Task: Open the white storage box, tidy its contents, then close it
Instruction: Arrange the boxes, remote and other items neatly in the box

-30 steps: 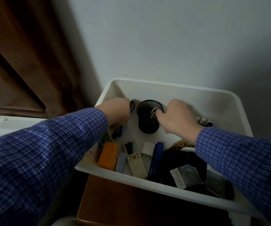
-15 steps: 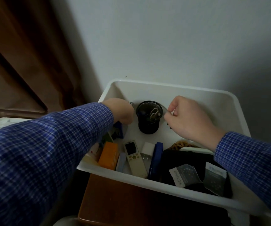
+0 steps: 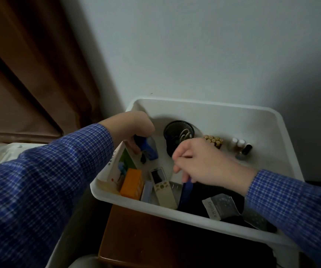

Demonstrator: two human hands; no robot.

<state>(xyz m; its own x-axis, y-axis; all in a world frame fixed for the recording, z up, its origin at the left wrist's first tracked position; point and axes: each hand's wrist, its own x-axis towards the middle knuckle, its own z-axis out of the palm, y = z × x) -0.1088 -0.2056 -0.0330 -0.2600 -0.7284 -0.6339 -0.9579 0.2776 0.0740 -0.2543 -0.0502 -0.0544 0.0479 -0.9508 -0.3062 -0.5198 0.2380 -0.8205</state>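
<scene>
dim room: pale wall (image 3: pixel 204 51), brown curtain (image 3: pixel 26 74).

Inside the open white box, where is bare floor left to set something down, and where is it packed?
Bare floor shows along the back wall of the box, behind the mesh cup, batteries and small bottles, and right of them. The front, around the remote and orange box, is packed.
</scene>
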